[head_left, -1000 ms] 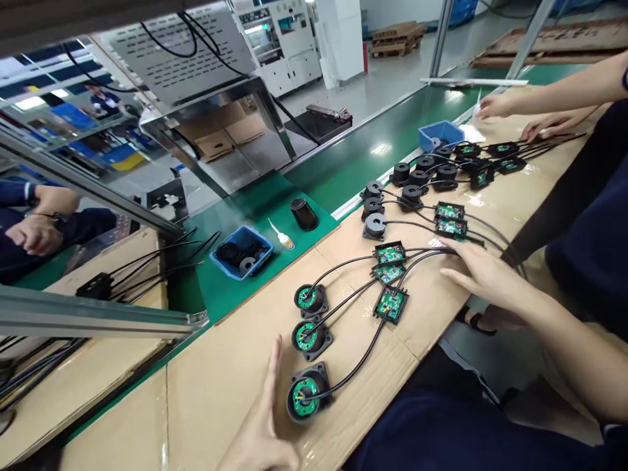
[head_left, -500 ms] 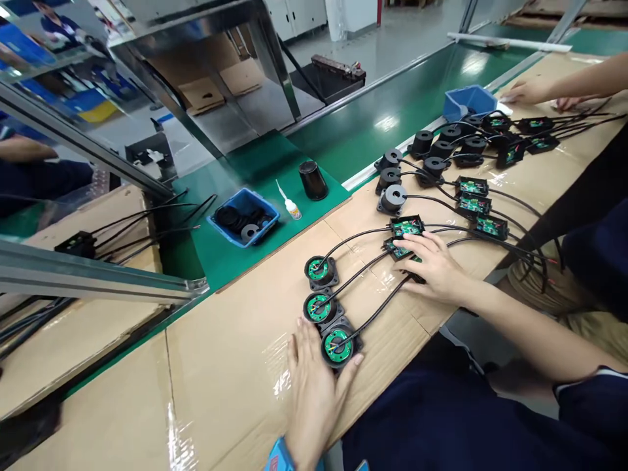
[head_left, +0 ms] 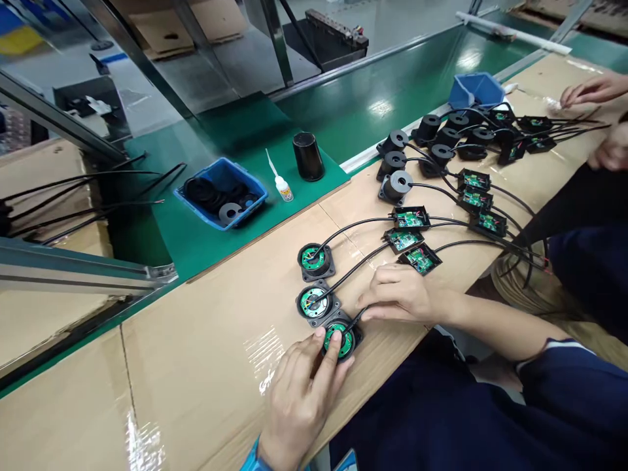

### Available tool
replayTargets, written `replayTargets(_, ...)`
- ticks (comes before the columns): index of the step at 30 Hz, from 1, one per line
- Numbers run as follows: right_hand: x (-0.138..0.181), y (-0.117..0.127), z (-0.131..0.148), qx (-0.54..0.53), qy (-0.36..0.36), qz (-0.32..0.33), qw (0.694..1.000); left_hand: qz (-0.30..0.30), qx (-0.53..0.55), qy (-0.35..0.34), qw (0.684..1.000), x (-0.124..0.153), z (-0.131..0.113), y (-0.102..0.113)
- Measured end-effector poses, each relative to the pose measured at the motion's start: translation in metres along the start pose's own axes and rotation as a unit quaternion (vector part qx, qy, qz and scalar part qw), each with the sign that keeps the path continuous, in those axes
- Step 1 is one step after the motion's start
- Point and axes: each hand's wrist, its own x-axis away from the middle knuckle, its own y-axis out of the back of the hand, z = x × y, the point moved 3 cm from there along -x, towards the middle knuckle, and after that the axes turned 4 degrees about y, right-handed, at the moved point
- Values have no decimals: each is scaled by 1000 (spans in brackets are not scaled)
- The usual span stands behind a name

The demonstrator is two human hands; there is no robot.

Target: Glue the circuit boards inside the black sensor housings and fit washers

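Observation:
My left hand (head_left: 299, 396) grips the nearest round black housing (head_left: 347, 345), its fingers on the rim and over the green circuit board inside. Close by, my right hand (head_left: 400, 294) pinches the black cable (head_left: 357, 318) that comes out of this housing. Two similar housings, a middle one (head_left: 309, 304) and a farther one (head_left: 314, 260), stand in a row with their boards facing up. Cables run from the row to small open black boxes holding green boards: a far box (head_left: 411, 217), a middle box (head_left: 403, 241) and a near box (head_left: 420, 260).
Beyond, several more black housings (head_left: 396, 186) and boxes lie with tangled cables. A blue bin (head_left: 220, 224) of black parts, a small dropper bottle (head_left: 283, 188) and a black cup (head_left: 309, 157) stand on the green mat. At right, a co-worker's hand (head_left: 596, 88) is near another blue bin (head_left: 475, 90).
My right hand has left the boxes and moved nearer, now pinching the cable by the closest housing. My left hand's fingers have moved from beside that housing onto it. The co-worker's hand has shifted right.

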Motion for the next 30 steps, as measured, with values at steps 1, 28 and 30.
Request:
replayTargets(1,-3,0,-1,-5,5,-2,1000,-2,-10,-1,1000,-2,-2,0)
replayTargets(28,-61,-16,-26,19,-32,-2,999,7,25,-33,999,-49,55,-3)
replayTargets(30,-64,-21,-26,25,-19,-10,999,5,26,-25,999,-48,52,-4)
